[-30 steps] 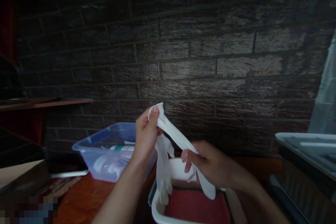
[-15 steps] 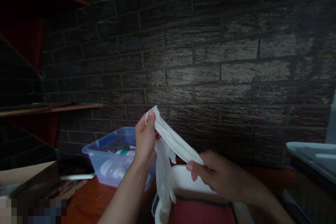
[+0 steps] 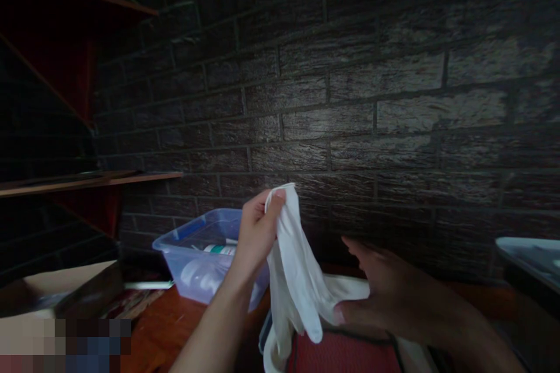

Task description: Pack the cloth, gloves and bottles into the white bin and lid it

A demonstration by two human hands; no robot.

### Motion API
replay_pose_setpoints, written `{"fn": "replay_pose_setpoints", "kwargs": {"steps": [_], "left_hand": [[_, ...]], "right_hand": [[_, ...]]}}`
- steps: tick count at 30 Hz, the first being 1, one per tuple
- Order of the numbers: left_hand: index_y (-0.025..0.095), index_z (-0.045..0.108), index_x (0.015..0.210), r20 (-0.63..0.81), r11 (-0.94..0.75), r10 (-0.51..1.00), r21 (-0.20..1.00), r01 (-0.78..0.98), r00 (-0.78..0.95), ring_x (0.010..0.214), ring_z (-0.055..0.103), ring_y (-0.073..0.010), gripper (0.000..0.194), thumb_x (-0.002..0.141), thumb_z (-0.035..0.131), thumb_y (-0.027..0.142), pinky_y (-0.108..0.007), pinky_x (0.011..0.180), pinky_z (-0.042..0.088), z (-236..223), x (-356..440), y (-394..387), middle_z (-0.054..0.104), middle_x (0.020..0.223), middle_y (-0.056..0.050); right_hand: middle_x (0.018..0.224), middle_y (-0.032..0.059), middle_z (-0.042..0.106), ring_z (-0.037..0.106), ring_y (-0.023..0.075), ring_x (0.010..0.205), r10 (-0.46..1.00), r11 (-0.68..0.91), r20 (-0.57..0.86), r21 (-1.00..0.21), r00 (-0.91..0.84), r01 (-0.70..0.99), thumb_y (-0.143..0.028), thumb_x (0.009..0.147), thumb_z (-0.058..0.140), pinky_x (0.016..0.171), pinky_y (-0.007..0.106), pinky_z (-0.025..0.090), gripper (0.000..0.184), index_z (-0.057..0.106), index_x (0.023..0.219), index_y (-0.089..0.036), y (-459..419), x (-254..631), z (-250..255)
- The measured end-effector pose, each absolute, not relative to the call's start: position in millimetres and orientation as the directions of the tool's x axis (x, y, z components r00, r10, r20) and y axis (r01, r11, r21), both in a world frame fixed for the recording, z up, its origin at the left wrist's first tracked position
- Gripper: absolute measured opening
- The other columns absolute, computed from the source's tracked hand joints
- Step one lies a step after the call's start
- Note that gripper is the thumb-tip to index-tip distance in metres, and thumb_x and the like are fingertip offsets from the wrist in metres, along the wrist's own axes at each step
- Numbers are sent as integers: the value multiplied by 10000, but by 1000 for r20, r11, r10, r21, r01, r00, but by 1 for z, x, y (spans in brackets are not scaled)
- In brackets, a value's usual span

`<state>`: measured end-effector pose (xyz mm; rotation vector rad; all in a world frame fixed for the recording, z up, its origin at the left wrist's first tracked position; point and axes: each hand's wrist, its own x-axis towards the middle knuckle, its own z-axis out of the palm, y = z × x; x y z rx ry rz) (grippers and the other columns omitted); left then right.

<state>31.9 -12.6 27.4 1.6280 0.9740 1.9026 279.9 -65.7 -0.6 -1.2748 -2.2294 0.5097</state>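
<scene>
A thin white glove (image 3: 300, 265) hangs by its cuff from my left hand (image 3: 258, 230), pinched between thumb and fingers. Its limp fingers dangle over a white container (image 3: 347, 287) that has something dark red (image 3: 343, 352) in it. More white material hangs behind the front layer; I cannot tell if it is a second glove. My right hand (image 3: 385, 285) is to the right of the glove, fingers and thumb spread apart, with its thumb close to the glove's lower part. Whether that thumb touches the glove is unclear.
A translucent blue plastic bin (image 3: 196, 271) with bottles stands left on the reddish wooden table (image 3: 160, 326). An open cardboard box (image 3: 65, 291) lies farther left, below wall shelves (image 3: 144, 176). A pale-rimmed dark box (image 3: 531, 262) is at right. A dark brick wall (image 3: 306, 122) rises behind.
My right hand has let go of the stretched glove and opened. The glove now hangs down from my left hand. The view has shifted slightly, and the surroundings appear farther right.
</scene>
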Motion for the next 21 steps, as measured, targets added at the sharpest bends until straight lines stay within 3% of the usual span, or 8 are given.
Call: {"fn": "replay_pose_setpoints", "kwargs": {"steps": [1, 3, 5, 7, 9, 13, 17, 21], "left_hand": [[155, 705, 800, 654, -640, 747, 755, 141, -116, 560, 420, -87, 369, 906, 689, 508, -192, 495, 300, 26, 38, -16, 541, 630, 28], [142, 703, 786, 636, -634, 770, 752, 181, 56, 611, 467, -101, 373, 928, 669, 486, -202, 546, 344, 22, 51, -24, 584, 670, 11], [136, 713, 808, 610, -642, 766, 745, 183, 203, 674, 519, -122, 362, 947, 651, 465, -217, 605, 389, 19, 61, -29, 634, 731, -10], [136, 728, 856, 577, -638, 759, 752, 165, 303, 711, 550, -135, 333, 953, 649, 445, -226, 631, 409, 17, 65, -32, 666, 781, -24], [142, 731, 889, 545, -612, 764, 781, 122, 345, 692, 552, -127, 290, 932, 685, 425, -217, 610, 407, 17, 66, -33, 667, 781, -19], [168, 708, 951, 495, -526, 809, 850, 18, 316, 571, 492, -83, 259, 870, 764, 408, -181, 514, 350, 20, 64, -30, 621, 714, 21], [169, 664, 856, 455, -473, 840, 881, -12, 296, 461, 314, -46, 288, 869, 756, 441, -176, 429, 204, 20, 63, -27, 471, 600, 65], [165, 674, 847, 439, -465, 838, 885, 4, 323, 465, 325, -57, 295, 880, 741, 451, -186, 440, 208, 17, 61, -26, 447, 568, 60]], "right_hand": [[1557, 179, 499, 510, 376, 1371, 856, 514, 293, -563, -425, 647, -611, 701, 809, 1098, 457, 408, 1037, 435, 1565, -178, -65, 279, 0], [1517, 157, 552, 545, 362, 1340, 826, 562, 375, -603, -421, 566, -609, 721, 802, 1087, 461, 425, 956, 487, 1529, -205, -63, 273, 3], [1306, 119, 707, 664, 314, 1155, 804, 591, 437, -660, -403, 463, -563, 820, 738, 960, 412, 498, 648, 639, 1359, -217, -62, 265, 6], [1084, 75, 770, 712, 256, 960, 787, 609, 480, -701, -387, 370, -480, 926, 641, 811, 343, 514, 367, 712, 1158, -206, -58, 257, 8], [933, 45, 766, 703, 214, 832, 784, 609, 497, -731, -372, 308, -401, 974, 571, 702, 294, 483, 260, 720, 1002, -189, -53, 255, 7], [731, 6, 683, 591, 151, 640, 824, 543, 469, -814, -318, 207, -373, 993, 522, 559, 249, 391, 312, 661, 798, -172, -42, 259, 4], [758, 9, 665, 566, 153, 658, 853, 500, 478, -864, -211, 65, -444, 997, 528, 571, 247, 402, 313, 652, 902, -173, -39, 262, 4], [781, 16, 667, 602, 172, 693, 862, 453, 448, -891, -239, -39, -479, 962, 600, 587, 251, 420, 311, 664, 976, -174, -42, 258, 6]]}}
